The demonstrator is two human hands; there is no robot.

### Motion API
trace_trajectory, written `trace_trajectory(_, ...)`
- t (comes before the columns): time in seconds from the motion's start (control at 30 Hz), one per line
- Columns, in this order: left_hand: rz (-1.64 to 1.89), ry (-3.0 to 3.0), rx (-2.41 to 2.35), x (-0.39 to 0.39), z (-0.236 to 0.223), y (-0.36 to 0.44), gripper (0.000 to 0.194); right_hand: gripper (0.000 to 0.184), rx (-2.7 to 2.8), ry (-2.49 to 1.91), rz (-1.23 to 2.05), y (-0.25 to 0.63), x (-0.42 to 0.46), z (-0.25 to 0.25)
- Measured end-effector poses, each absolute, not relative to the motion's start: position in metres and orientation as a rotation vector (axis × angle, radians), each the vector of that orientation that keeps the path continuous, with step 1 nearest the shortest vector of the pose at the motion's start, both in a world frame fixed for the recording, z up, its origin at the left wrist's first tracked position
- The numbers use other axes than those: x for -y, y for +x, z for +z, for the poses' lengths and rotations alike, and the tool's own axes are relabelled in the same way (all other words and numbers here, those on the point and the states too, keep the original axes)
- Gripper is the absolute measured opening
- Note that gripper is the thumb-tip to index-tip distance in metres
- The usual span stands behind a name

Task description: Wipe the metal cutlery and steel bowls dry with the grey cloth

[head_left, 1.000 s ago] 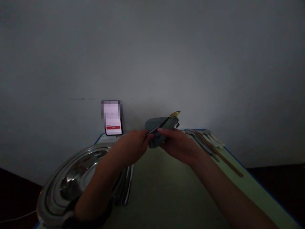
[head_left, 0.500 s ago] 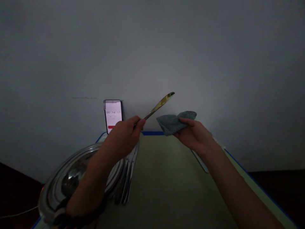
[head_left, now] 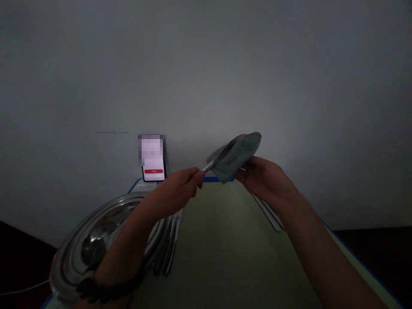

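Note:
My left hand (head_left: 182, 186) is closed around the handle of a table knife (head_left: 208, 165), which points up and to the right. A grey-green cloth (head_left: 236, 156) is folded about the knife's blade, so most of the blade is hidden. My right hand (head_left: 265, 178) grips the cloth from behind and below, fingers partly out of sight. Both hands are raised above the far part of the table. Below my left forearm, several knives (head_left: 169, 244) lie side by side on the table.
A large round steel bowl (head_left: 69, 240) stands at the left. Behind it, a lit phone (head_left: 152, 161) leans upright against the wall (head_left: 206, 77). Flat metal pieces (head_left: 270, 216) lie under my right wrist on the greenish table (head_left: 222, 253), which has blue edges.
The cloth has moved up and left onto the knife, covering the blade that was bare before. My left hand has shifted slightly right and down with the knife.

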State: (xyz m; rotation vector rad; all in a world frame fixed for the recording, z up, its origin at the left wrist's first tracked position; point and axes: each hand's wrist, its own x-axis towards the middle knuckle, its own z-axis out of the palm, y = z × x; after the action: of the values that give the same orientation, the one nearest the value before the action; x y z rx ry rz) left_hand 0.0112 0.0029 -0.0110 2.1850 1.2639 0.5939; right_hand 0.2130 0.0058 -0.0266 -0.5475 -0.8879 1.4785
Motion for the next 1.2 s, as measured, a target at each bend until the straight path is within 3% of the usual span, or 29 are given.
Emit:
trace_trajectory(0.27, 0.374, 1.911, -1.049, 0.002, -0.014, 0.015, 0.038, 0.009, 0.557, -0.507, 1.362, 0.193, -0.011, -0.033)
trace_trajectory(0.43, 0.341, 1.877, -0.974, 0.001, -0.015, 0.015, 0.039, 0.024, 0.422, -0.367, 1.367, 0.192, -0.006, -0.025)
trace_trajectory(0.6, 0.274, 1.873, -0.966, -0.001, -0.015, 0.008, 0.042, 0.028, 0.339, -0.405, 1.258, 0.203, -0.013, -0.026)
trace_trajectory(0.87, 0.131, 1.868, -0.945, 0.003, -0.017, 0.009, 0.041, 0.036, 0.357, -0.319, 1.240, 0.206, -0.016, -0.033)
trace_trajectory(1.03, 0.123, 1.898, -0.968, 0.006, -0.017, 0.014, 0.040, 0.031, 0.366, -0.274, 1.265, 0.201, -0.011, -0.033)
trace_trajectory(1.2, 0.076, 1.807, -0.951, 0.011, -0.013, 0.013, 0.036, 0.040, 0.479, -0.219, 1.314, 0.195, 0.004, -0.028)
